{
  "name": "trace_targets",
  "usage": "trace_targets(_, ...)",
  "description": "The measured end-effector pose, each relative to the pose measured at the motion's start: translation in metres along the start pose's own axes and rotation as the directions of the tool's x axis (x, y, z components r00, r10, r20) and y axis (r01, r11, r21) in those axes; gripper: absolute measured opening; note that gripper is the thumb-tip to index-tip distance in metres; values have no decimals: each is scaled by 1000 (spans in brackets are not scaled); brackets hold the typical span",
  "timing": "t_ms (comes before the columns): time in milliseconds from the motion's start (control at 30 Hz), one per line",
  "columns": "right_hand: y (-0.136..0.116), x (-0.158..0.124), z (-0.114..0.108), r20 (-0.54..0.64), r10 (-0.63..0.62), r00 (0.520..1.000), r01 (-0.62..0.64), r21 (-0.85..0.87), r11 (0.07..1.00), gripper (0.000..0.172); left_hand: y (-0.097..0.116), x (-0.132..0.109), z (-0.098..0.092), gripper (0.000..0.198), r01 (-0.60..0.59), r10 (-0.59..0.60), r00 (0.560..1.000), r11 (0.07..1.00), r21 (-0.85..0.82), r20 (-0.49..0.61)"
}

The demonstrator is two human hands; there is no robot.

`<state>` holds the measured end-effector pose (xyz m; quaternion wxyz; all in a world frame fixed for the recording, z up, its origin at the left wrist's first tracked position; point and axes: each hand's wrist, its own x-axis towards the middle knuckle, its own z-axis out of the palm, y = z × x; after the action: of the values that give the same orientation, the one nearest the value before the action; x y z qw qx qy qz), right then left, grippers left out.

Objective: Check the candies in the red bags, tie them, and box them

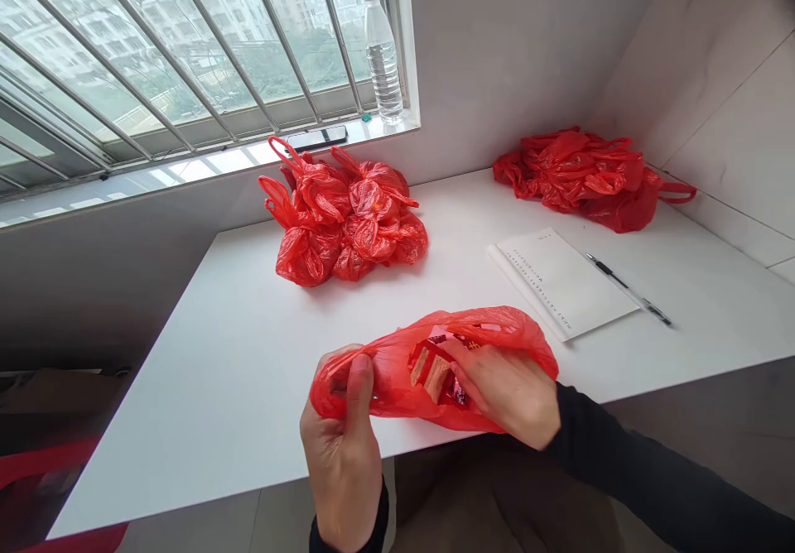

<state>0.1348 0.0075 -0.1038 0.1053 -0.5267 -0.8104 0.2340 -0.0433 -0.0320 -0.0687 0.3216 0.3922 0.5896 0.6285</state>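
A thin red plastic bag (397,363) lies open at the table's front edge. My left hand (341,445) pinches the bag's left end, thumb on top of the gathered plastic. My right hand (509,387) reaches through the opening, its fingers among small wrapped snacks. One red snack packet (433,369) with wafer bars pictured on it shows at the fingertips. The fingertips of that hand are partly hidden, so I cannot tell if they grip the packet or only touch it. Other pink and dark wrappers sit beneath and beside it.
Several knotted red bags (354,222) are heaped at the back left of the white table (236,396). A pile of red bags (577,176) lies at the back right. A notebook (559,280) and a pen (627,288) lie nearer. A water bottle (383,64) and a phone (316,138) rest on the sill.
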Motion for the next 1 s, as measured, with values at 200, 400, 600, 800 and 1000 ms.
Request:
trace_targets(200, -2, -29, -37, -107, -8, 994, -6, -126, 992, 43, 23, -7, 1, 43, 13, -19, 990, 999, 46, 138)
trace_targets(400, 16, -6, -25, 16, 107, 994, -98, -301, 949, 26, 39, -7, -3, 29, -160, 100, 867, 984, 84, 489)
trace_targets(600, 28, 8, -11, -31, 127, 991, -130, -322, 938, 19, 31, 9, -17, 22, -359, 229, 802, 923, 138, 551)
trace_targets(800, 25, 2, -21, -32, 122, 992, -126, -281, 951, 17, 34, 8, -13, 16, -452, 321, 832, 865, 217, 452)
trace_targets(1000, 2, -37, -68, -248, -67, 967, 131, 253, 959, 22, 47, 7, -3, 24, -256, 215, 928, 961, 101, 304)
